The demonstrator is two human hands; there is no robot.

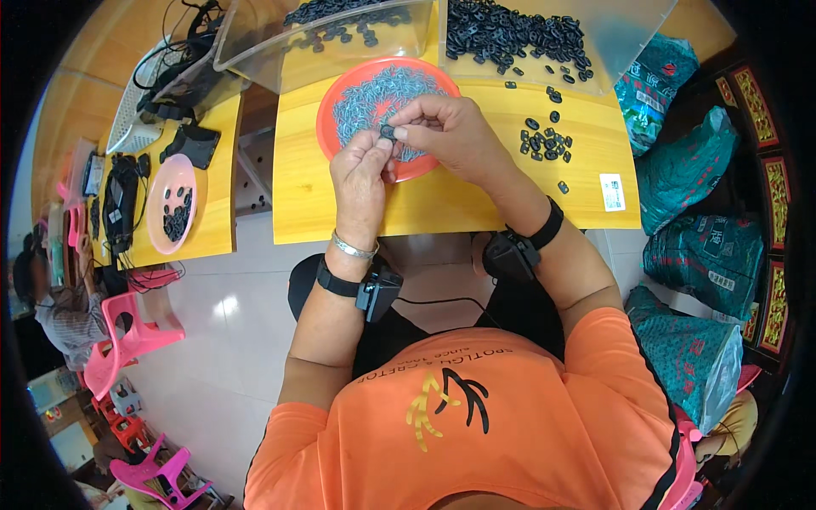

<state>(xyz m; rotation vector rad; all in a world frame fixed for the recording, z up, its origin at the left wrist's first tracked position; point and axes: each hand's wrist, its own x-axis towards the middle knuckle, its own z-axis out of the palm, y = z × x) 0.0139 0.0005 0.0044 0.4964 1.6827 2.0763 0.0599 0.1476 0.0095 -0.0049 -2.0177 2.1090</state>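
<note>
My left hand and my right hand meet over the front of a round red bowl. Between the fingertips of both is a small black oval piece, pinched and partly covered by the thumbs. The bowl holds a heap of small silvery metal wire pieces; their exact shape is too fine to make out. To the right of my right hand, several loose black oval pieces with holes lie on the yellow table.
Two clear plastic bins with many black pieces stand at the table's far side. A white label is at the right corner. Stuffed green bags line the right. Leftward, another table carries a pink bowl; beyond is another person.
</note>
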